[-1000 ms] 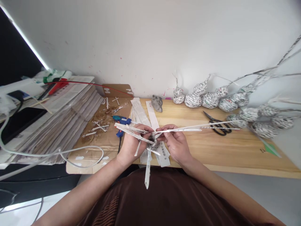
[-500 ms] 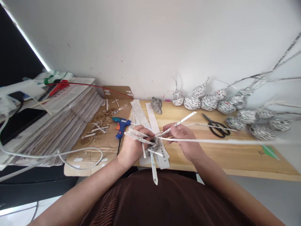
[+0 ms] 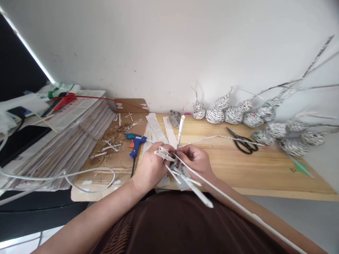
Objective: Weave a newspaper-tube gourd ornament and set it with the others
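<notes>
Low over the near edge of the table, my left hand (image 3: 152, 164) is closed around a small piece of weaving (image 3: 173, 163) made of rolled newspaper, mostly hidden by my fingers. Short white paper tubes (image 3: 197, 192) stick out from it in several directions. Against its right side, the fingers of my right hand (image 3: 197, 160) pinch at the foot of an upright paper tube (image 3: 180, 132). One long paper tube (image 3: 238, 206) runs from the weaving across my right forearm to the lower right.
A blue glue gun (image 3: 137, 144) lies on stained cardboard (image 3: 106, 176) with paper scraps. Newspaper stacks (image 3: 87, 130) stand left, with a phone (image 3: 25, 144) on top. Black scissors (image 3: 243, 143) lie to the right. Several woven paper gourds (image 3: 233, 114) line the wall. Paper strips (image 3: 169, 130) lie behind my hands.
My right hand has moved in toward the weaving and closed at a tube, which now stands upright. The long tube has swung from level right to lower right; the weaving has turned.
</notes>
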The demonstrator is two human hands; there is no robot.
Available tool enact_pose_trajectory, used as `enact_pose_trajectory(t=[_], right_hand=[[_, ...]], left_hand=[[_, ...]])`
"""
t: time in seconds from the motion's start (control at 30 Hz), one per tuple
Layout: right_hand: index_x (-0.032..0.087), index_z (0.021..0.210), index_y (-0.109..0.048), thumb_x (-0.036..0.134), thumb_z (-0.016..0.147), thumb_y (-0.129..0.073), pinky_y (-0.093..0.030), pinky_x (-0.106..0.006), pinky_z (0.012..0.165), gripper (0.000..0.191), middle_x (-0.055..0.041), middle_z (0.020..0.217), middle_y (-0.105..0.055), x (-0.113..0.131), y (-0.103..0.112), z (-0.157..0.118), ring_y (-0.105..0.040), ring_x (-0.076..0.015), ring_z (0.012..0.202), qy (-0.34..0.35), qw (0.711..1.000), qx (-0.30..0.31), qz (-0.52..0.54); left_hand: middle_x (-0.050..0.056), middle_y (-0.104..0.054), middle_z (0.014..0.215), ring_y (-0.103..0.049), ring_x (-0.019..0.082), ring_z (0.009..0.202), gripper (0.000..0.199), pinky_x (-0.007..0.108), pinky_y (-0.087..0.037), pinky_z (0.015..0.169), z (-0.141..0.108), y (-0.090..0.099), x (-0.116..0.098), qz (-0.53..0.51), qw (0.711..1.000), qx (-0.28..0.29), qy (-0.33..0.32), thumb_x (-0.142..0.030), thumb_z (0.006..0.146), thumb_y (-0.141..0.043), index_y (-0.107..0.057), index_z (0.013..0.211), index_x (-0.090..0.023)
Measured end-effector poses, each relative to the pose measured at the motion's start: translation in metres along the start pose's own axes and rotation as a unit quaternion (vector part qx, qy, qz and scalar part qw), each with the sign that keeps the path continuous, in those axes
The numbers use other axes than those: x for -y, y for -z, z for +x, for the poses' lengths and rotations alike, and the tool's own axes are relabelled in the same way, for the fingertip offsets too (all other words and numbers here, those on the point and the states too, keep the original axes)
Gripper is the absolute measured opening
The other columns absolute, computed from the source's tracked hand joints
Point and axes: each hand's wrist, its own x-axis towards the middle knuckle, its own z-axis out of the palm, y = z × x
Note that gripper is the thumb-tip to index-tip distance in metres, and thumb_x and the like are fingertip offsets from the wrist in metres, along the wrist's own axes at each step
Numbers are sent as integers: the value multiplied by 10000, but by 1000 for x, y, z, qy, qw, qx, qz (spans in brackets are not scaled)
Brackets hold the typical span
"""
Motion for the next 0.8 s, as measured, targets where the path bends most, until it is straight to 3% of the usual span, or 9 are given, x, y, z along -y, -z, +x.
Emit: enact_pose_trajectory(t=[0.13, 0.33, 0.47, 0.57, 0.67, 0.77, 0.8], right_hand=[[179, 879, -754, 414, 848, -737, -579, -288, 613, 238, -68, 790, -767, -7, -5, -6, -710, -191, 675, 13, 1000, -8, 1], [214, 1063, -762, 280, 878, -709, -600, -347, 775, 203, -84, 987, -744, -3, -1, -18, -718, -215, 839, 151, 984, 20, -89], [229, 1018, -773, 277, 922, -666, -584, -344, 803, 152, -73, 976, -752, 1, -1, -19, -720, -217, 871, 146, 981, 5, -125], [238, 1026, -777, 240, 946, -621, -583, -349, 840, 176, -68, 998, -764, -4, -2, -17, -728, -217, 899, 141, 981, -11, -130], [248, 1078, -780, 242, 945, -632, -589, -343, 825, 199, -61, 1005, -761, -13, 0, -16, -730, -216, 910, 143, 984, -18, -107], [260, 1075, -790, 267, 935, -659, -595, -347, 810, 192, -55, 991, -760, -18, 2, -15, -729, -219, 901, 137, 987, -20, -82], [258, 1071, -791, 262, 933, -659, -594, -350, 819, 191, -55, 993, -761, -18, 2, -16, -728, -219, 902, 135, 987, -20, -82]], left_hand=[[54, -694, 887, -680, 218, 834, 198, 309, -543, 752, 0, -5, -5, 56, 998, 4, 30, -98, 898, -567, -586, 1069, -197], [56, -698, 870, -675, 231, 830, 224, 318, -544, 742, 3, -5, -10, 81, 996, 15, 30, -51, 838, -564, -588, 995, -210], [69, -712, 897, -682, 245, 859, 220, 348, -553, 772, 4, -4, -10, 32, 999, 4, 40, -52, 808, -594, -614, 973, -197], [52, -722, 893, -693, 215, 841, 171, 334, -562, 780, 4, 0, -7, -70, 995, 9, 70, -102, 853, -593, -645, 979, -205], [29, -722, 858, -694, 179, 776, 132, 304, -584, 744, 2, 9, 3, -214, 968, 44, 121, -172, 833, -676, -677, 960, -208], [58, -738, 987, -714, 189, 826, 416, 307, -618, 723, -1, 21, 15, -354, 909, 135, 174, -204, 717, -809, -666, 1108, -196], [81, -733, 1059, -724, 201, 887, 399, 321, -628, 752, -2, 25, 19, -394, 888, 149, 183, -203, 734, -789, -667, 1113, -191]])
